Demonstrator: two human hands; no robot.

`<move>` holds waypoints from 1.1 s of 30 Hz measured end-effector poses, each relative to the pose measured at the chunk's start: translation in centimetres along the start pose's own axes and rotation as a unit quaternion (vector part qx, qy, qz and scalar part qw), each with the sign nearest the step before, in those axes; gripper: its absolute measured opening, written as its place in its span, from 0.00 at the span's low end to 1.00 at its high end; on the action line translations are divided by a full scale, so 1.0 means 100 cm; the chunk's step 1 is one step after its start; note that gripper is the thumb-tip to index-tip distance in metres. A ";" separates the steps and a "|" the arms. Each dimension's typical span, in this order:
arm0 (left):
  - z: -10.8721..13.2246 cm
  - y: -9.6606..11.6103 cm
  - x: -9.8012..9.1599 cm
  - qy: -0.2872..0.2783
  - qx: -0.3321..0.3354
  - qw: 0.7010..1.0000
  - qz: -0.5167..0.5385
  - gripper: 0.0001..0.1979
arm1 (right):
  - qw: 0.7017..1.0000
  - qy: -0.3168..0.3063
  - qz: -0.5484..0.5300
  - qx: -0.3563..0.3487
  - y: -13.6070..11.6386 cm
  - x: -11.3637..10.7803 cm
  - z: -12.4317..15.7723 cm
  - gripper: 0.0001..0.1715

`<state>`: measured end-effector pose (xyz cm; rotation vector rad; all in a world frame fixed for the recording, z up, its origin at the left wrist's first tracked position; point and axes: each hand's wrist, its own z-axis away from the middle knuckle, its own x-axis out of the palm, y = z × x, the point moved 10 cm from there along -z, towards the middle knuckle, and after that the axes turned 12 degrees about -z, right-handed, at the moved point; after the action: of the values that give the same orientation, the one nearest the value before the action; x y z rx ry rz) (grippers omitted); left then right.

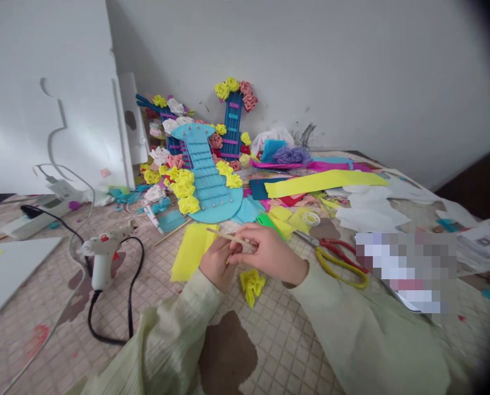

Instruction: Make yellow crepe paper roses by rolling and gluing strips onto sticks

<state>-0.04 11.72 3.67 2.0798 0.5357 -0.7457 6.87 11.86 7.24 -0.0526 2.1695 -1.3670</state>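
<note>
My right hand (269,252) is closed, its fingers pinching a thin wooden stick (218,234) that points to the left. Right against it, my left hand (218,261) is curled, with a small bit of yellow crepe paper (229,259) showing between the fingers; most of it is hidden. Below the hands lies a crumpled yellow paper flower (252,285). Flat yellow paper sheets (187,252) lie just left of my left hand. Behind the hands leans a light-blue cardboard harp-like shape (210,170) with strings and yellow paper flowers.
A white glue gun (105,255) stands on the left with its black cord looping on the table. Red-and-yellow-handled scissors (339,260) lie at right. Behind are a yellow strip (327,182), a roll of tape (311,219), purple yarn (292,156) and a power strip (33,219).
</note>
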 end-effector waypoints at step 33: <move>0.011 -0.016 0.029 0.021 -0.258 0.793 0.552 0.22 | 0.937 0.101 -0.290 0.166 0.057 -0.019 0.047 0.22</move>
<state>0.74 11.97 0.25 1.4965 -0.4498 0.1528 12.17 11.34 1.84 -0.4751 2.1398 -2.1382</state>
